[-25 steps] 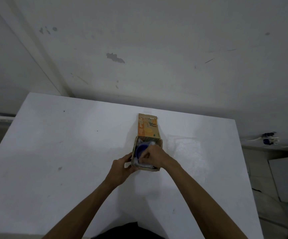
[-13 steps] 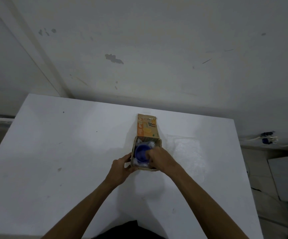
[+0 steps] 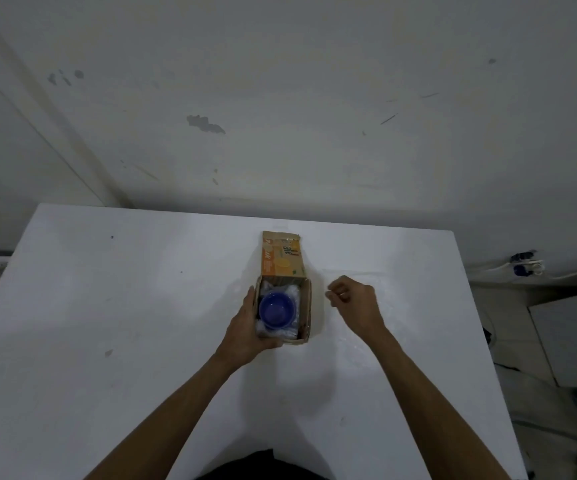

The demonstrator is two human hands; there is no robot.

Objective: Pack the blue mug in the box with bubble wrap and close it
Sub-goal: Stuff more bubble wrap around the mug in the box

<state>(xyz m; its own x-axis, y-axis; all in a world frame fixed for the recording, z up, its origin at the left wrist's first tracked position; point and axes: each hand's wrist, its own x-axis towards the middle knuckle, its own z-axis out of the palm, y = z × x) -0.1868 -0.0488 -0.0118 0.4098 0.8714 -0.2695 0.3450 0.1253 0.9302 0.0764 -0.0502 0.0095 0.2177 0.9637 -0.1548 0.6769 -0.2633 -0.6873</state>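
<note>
A small cardboard box (image 3: 306, 308) stands open in the middle of the white table (image 3: 107, 306), its orange printed lid flap (image 3: 283, 258) folded back toward the wall. Inside sits the blue mug (image 3: 276, 310), mouth up, with clear bubble wrap (image 3: 292, 292) packed around it. My left hand (image 3: 245, 327) grips the box's left and near side. My right hand (image 3: 354, 306) hovers just right of the box, fingers loosely curled, holding nothing. A clear sheet of bubble wrap (image 3: 366, 337) lies flat on the table under that hand.
The table's far edge meets a stained white wall (image 3: 280, 116). To the right, past the table edge, the floor holds cables with a blue plug (image 3: 522, 265) and a white panel (image 3: 574, 341).
My right hand has come out of the box and moved to the right, uncovering the blue mug. My left hand has kept its hold on the box.
</note>
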